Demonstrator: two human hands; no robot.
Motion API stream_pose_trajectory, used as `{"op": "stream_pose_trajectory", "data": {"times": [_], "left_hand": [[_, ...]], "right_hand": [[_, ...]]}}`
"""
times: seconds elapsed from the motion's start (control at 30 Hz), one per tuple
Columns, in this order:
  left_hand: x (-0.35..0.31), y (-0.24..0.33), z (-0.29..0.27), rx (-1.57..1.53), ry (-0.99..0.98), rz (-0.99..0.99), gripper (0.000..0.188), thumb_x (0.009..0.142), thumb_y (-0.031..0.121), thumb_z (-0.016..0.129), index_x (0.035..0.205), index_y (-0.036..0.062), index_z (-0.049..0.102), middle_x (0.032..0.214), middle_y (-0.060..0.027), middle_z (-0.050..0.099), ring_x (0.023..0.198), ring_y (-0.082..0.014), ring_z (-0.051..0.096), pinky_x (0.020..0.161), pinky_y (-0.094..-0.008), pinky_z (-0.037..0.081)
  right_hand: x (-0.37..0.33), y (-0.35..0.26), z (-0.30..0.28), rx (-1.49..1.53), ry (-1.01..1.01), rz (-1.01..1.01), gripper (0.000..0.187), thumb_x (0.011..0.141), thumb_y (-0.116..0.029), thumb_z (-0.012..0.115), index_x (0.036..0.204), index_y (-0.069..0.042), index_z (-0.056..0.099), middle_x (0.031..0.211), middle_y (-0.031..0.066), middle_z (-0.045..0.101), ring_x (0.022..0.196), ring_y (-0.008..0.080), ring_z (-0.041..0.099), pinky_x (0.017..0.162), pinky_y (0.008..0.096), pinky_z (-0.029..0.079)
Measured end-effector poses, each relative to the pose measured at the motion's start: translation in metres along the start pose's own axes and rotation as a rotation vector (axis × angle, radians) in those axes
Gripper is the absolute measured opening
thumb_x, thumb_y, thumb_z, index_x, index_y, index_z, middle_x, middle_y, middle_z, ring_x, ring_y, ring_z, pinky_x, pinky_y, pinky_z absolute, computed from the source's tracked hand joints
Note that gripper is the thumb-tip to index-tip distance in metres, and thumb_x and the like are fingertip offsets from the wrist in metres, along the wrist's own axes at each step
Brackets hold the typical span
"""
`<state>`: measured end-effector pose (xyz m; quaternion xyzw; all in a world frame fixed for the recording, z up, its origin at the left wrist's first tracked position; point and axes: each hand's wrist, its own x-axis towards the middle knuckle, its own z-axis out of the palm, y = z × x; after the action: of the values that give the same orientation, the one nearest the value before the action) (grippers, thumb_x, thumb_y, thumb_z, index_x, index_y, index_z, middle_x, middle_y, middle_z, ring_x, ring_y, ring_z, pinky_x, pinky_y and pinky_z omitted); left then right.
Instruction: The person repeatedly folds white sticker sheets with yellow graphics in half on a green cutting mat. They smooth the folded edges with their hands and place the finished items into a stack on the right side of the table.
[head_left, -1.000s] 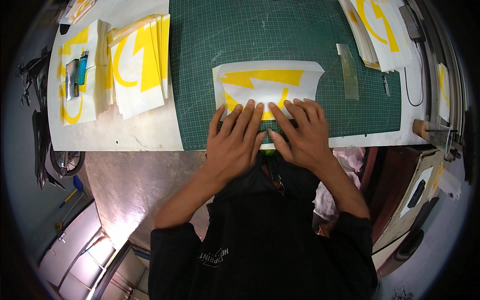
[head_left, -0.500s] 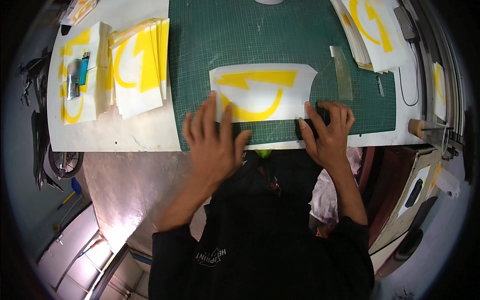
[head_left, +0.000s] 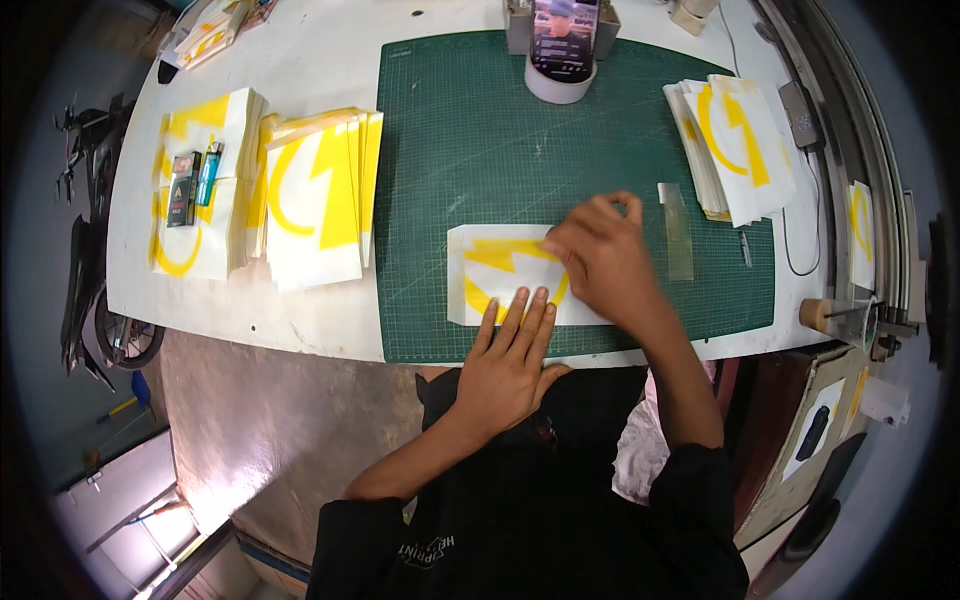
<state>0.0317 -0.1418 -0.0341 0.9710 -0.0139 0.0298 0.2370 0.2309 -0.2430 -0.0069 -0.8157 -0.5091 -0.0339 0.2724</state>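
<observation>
White sheet [head_left: 480,270] with yellow shapes, on green gridded mat [head_left: 480,140]

White tabletop [head_left: 300,70] under a green cutting mat [head_left: 470,130]; worn grey floor [head_left: 250,420] below, glare at lower left.

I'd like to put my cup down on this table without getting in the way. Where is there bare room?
The green cutting mat is bare between the tape roll and the sheet under both hands. White tabletop above the yellow-printed stacks is free too. The right edge is crowded.
</observation>
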Motion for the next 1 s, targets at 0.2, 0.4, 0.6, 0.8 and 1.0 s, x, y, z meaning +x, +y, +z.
{"op": "stream_pose_trajectory", "data": {"times": [0.2,0.4,0.6,0.8,1.0], "left_hand": [[0.013,-0.016,-0.006,0.095,0.067,0.089,0.051,0.094,0.019,0.066,0.141,-0.0018,0.063,0.155,-0.0165,0.057,0.142,-0.0339,0.055,0.111,-0.0477,0.046],[0.028,-0.034,-0.017,0.097,-0.009,0.07,0.053,0.094,0.014,0.063,0.144,-0.0001,0.061,0.16,-0.0149,0.053,0.145,-0.0328,0.052,0.116,-0.0532,0.04],[0.042,-0.056,-0.034,0.092,-0.071,-0.052,0.083,0.099,0.047,0.064,0.162,-0.0006,0.037,0.172,-0.0198,0.033,0.161,-0.0355,0.029,0.129,-0.0648,0.016],[0.045,-0.068,-0.037,0.122,-0.023,-0.076,0.094,0.098,0.064,0.056,0.162,-0.0017,0.038,0.173,-0.0191,0.032,0.162,-0.0327,0.028,0.127,-0.0695,0.012],[0.047,-0.069,-0.036,0.199,-0.095,-0.092,0.096,0.087,0.053,0.065,0.164,0.0027,0.037,0.175,-0.0167,0.028,0.164,-0.0311,0.024,0.127,-0.0705,0.008]], "right_hand": [[-0.002,0.017,0.038,-0.169,0.078,0.114,0.011,0.094,-0.018,0.075,0.091,-0.008,0.072,0.091,0.0067,0.063,0.093,0.0261,0.062,0.1,0.0538,0.038],[-0.005,0.019,0.046,-0.219,0.183,0.056,0.014,0.09,-0.018,0.078,0.088,-0.009,0.068,0.091,0.006,0.057,0.091,0.0267,0.058,0.096,0.055,0.038],[-0.004,0.019,0.043,-0.224,0.198,0.086,0.016,0.09,-0.021,0.079,0.089,-0.009,0.069,0.091,0.0056,0.056,0.09,0.0266,0.057,0.096,0.0548,0.038],[-0.009,0.003,0.031,-0.349,0.128,0.119,0.028,0.094,-0.028,0.076,0.113,-0.009,0.071,0.113,0.0081,0.065,0.112,0.0272,0.062,0.106,0.0579,0.036],[-0.035,-0.058,0.045,-0.005,-0.188,0.141,0.077,0.098,-0.051,0.065,0.153,0.001,0.051,0.166,0.017,0.045,0.158,0.0311,0.037,0.125,0.0735,0.015]]}}
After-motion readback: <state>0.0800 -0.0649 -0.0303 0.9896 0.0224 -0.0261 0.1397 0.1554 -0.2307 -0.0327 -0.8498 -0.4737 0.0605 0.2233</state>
